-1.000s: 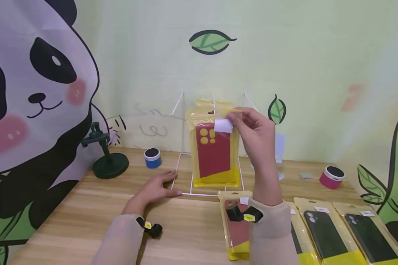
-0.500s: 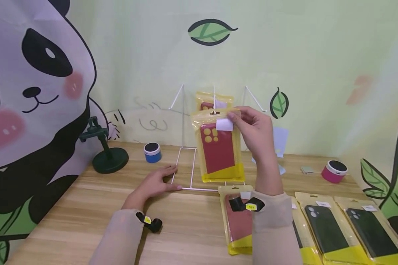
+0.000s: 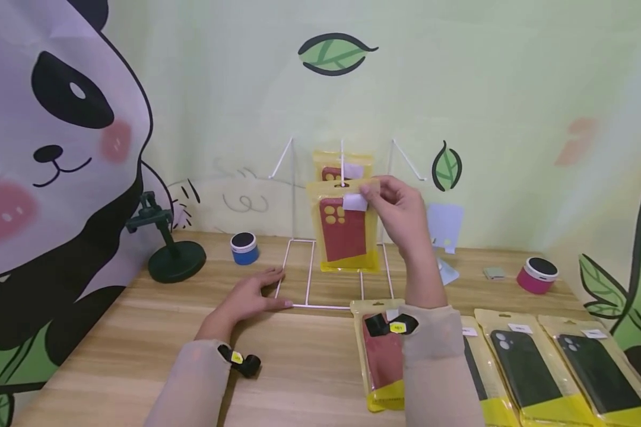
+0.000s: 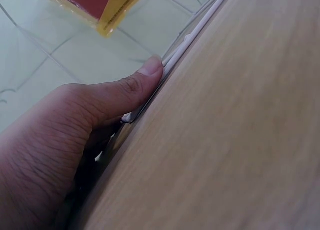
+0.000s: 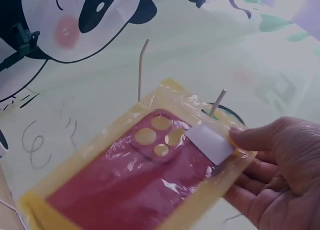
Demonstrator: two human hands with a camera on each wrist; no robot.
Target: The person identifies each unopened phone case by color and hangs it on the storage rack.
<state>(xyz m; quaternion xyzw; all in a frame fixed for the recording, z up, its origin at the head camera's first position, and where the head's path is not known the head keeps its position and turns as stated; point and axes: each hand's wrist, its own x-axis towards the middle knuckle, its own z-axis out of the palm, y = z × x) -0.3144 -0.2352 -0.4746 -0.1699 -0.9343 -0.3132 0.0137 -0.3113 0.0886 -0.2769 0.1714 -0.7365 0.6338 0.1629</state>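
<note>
Red phone case [image 3: 343,236], four-holed, in yellow pouch [image 3: 351,264] — pinched by right hand [image 3: 402,214], left hand [image 3: 250,295] spread

The right arm [image 3: 440,367] reaches up and forward, the right grip [image 3: 400,210] raised with thumb [image 5: 257,138] pinching against bent fingers [image 5: 252,182], while the left arm [image 3: 194,382] slants forward and inward, the left grip [image 3: 251,295] low, its thumb held straight and apart from its fingers.
</note>
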